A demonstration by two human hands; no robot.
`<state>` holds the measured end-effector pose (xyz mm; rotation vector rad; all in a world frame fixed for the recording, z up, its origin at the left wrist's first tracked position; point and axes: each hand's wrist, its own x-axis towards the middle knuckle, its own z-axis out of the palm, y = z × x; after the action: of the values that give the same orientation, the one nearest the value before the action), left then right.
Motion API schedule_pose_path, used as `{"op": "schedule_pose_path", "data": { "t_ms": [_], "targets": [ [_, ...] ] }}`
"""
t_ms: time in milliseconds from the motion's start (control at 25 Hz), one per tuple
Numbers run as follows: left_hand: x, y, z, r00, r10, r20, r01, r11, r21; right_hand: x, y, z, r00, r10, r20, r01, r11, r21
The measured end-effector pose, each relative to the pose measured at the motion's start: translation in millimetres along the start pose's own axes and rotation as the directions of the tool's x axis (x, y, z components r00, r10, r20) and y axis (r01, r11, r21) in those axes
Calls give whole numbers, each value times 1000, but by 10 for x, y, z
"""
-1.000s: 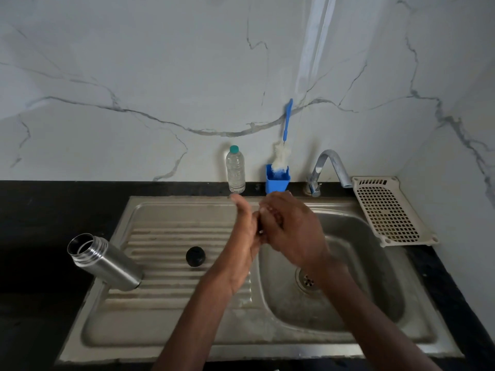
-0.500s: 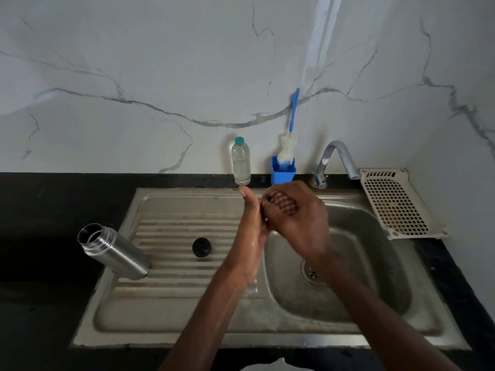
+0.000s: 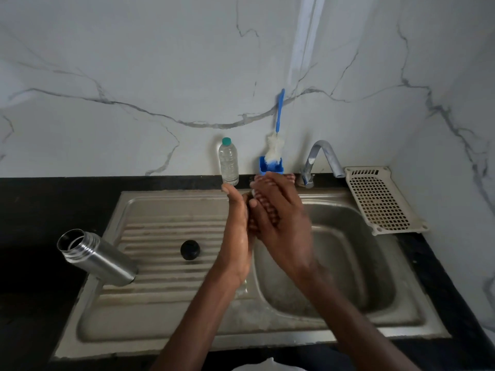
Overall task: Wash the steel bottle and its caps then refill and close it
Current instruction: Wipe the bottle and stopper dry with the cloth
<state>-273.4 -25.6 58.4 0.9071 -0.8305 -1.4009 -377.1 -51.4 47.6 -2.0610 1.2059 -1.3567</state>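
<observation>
Head view: left hand (image 3: pixel 235 231) and right hand (image 3: pixel 281 223) press together, fingers straight, over the steel sink (image 3: pixel 348 277); any held object hidden. Open cylindrical steel bottle (image 3: pixel 96 257) lies beside a round black cap (image 3: pixel 190 250).

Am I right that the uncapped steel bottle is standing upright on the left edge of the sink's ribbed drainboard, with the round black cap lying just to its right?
Not quite. The head view shows the uncapped steel bottle lying tilted on its side, its open mouth pointing up and left, not upright. The rest holds: it is at the left edge of the ribbed drainboard, and the round black cap lies just to its right.
</observation>
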Motion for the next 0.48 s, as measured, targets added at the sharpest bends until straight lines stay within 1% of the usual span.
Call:
{"op": "schedule_pose_path", "data": {
  "t_ms": [40, 80, 120, 160, 200, 240, 280, 320, 360, 400, 440, 480],
  "targets": [
    [-31, -11, 4, 1000, 25, 14, -26, 998, 55, 80, 4, -52, 999, -8, 48, 14, 991, -130],
    [-59, -25, 8, 998, 52, 34, -55, 993, 101, 189, -11, -111, 990, 84, 110, -60, 976, -208],
    [-88, -39, 11, 996, 74, 59, -81, 988, 130, 307, -32, -165, 960, 221, 173, -170, 948, -268],
    [-107, -55, 17, 993, 89, 75, -99, 985, 143, 432, -48, -225, 907, 353, 229, -285, 915, -285],
    [-124, -52, 32, 992, 94, 85, -105, 986, 131, 553, -58, -278, 831, 483, 274, -418, 869, -263],
    [-133, -42, 42, 993, 91, 80, -100, 990, 103, 644, -43, -316, 743, 587, 320, -551, 809, -203],
    [-137, -16, 45, 994, 83, 74, -88, 994, 63, 696, -34, -345, 647, 665, 374, -680, 724, -111],
    [-136, 17, 40, 995, 76, 67, -78, 997, 25, 699, -28, -359, 560, 715, 419, -783, 622, -15],
    [-121, 58, 28, 996, 75, 54, -74, 997, -8, 666, -15, -358, 505, 726, 467, -842, 534, 80],
    [-95, 86, 11, 996, 83, 41, -82, 996, -24, 616, 1, -331, 483, 709, 515, -870, 455, 190],
    [-65, 111, 0, 994, 103, 31, -103, 994, -22, 541, 19, -290, 491, 664, 564, -871, 372, 321],
    [-36, 129, -3, 991, 135, 15, -136, 991, 17, 461, 7, -253, 513, 611, 604, -851, 266, 454]
  ]
}}
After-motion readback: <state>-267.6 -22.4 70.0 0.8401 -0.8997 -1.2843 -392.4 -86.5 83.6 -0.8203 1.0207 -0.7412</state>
